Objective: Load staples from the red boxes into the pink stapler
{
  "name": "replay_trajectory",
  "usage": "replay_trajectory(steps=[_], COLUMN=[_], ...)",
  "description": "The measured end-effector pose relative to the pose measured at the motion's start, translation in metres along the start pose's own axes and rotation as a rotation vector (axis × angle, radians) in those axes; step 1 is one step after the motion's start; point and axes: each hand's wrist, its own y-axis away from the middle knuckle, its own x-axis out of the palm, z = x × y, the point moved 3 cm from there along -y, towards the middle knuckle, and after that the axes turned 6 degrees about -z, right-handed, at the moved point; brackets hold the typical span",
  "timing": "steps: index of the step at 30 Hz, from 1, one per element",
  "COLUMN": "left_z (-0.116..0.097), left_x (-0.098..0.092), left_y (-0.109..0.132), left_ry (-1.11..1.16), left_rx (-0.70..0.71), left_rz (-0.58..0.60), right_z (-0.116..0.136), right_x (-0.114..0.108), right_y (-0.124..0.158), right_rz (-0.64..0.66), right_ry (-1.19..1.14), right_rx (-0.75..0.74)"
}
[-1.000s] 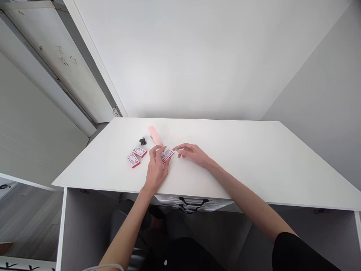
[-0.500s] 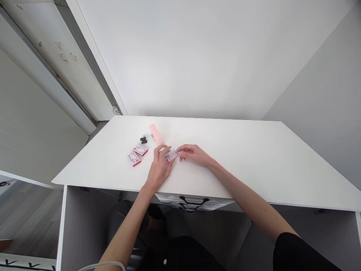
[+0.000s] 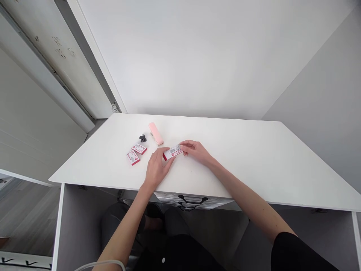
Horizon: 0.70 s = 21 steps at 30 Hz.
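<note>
Fingers of the left hand [image 3: 156,168] were closed on the red-edged near end of a small box [image 3: 173,152], thumb and fingertips [image 3: 163,151] pinching it from either side; fingers of the right hand [image 3: 196,151] were curled together over the far end of the same box, the fingertips [image 3: 186,144] pressed on its top edge. The small box, white with a barcode label and red trim, was thus held between both hands just above the table [image 3: 254,158], tilted slightly with its right end higher, and lay a little left of the table's middle, near the front edge. To the left of the left hand, two more boxes of the same kind lay flat on the table, one [image 3: 139,149] just beyond the other [image 3: 132,157], close together; whether they touched could not be told. Beyond them rested a small black clip [image 3: 142,138] and, just to its right, a pink stapler [image 3: 156,133], angled away from the viewer. Both bare forearms reached in from the lower edge, the right one emerging from a black sleeve [image 3: 299,252]. Under the table's front edge a drawer with a black handle [image 3: 193,200] was visible; a plain white wall [image 3: 197,56] stood behind
</note>
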Motion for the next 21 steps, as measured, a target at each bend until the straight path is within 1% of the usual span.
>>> replay_trajectory(steps=[3, 5, 7, 10, 14, 15, 17, 21], left_z=[-0.002, -0.004, -0.006, -0.009, -0.01, -0.009, -0.007, -0.002], left_x=[-0.005, -0.008, -0.01, -0.013, -0.012, -0.011, -0.01, -0.008], left_y=[-0.001, -0.003, -0.004, -0.007, -0.007, -0.007, -0.006, -0.005], left_ry=[0.056, 0.098, 0.14, 0.222, 0.308, 0.306, 0.267, 0.155], left_rx=[-0.035, -0.021, -0.002, -0.001, -0.047, -0.062, -0.074, -0.065], left_rz=[-0.081, -0.113, -0.122, -0.09, 0.014, 0.028, 0.015, -0.078], right_z=[0.0, 0.0, 0.0, 0.001, 0.005, 0.005, 0.005, 0.003], right_x=[0.001, 0.003, 0.006, 0.011, 0.014, 0.014, 0.013, 0.006], right_y=[0.0, 0.0, 0.001, 0.003, 0.006, 0.006, 0.005, 0.001], right_rz=[0.009, 0.06, 0.138, 0.23, 0.298, 0.294, 0.246, 0.067], right_ry=[0.008, 0.0, -0.015, -0.052, -0.094, -0.095, -0.093, -0.066], right_rx=[-0.002, 0.001, 0.009, 0.015, 0.019, 0.019, 0.011, -0.029])
